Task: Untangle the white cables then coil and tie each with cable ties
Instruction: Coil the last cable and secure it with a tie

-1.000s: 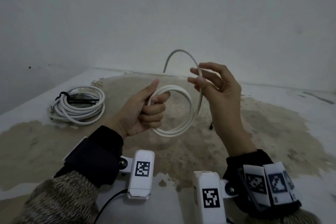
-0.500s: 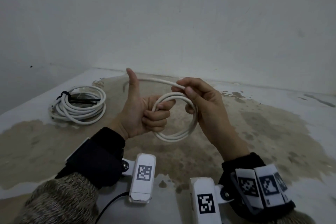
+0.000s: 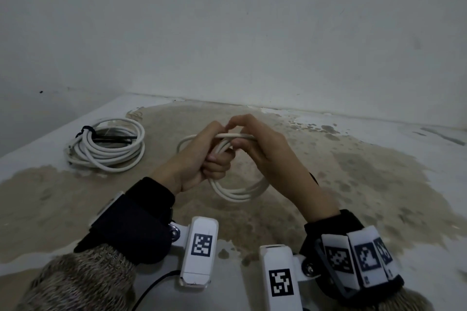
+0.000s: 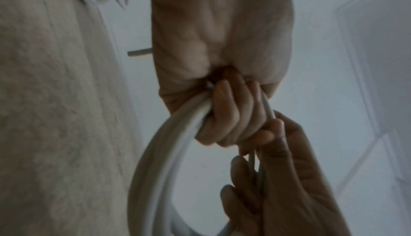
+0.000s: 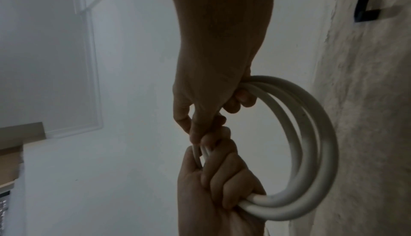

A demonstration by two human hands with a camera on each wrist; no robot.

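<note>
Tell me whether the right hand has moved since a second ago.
Yes. The right hand has dropped and shifted left, judged against the wall's base edge, closing onto the left hand at the white cable coil.

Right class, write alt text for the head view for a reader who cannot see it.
Both hands, left and right, grip a white cable coil above a stained table. A tied coil lies at far left.

Left hand (image 4: 222, 74) fisted round white cable loops (image 4: 160, 160), right hand (image 4: 289, 187) pinching alongside.

Bare room: stained floor (image 3: 353, 184), plain wall (image 3: 252, 33)
</note>
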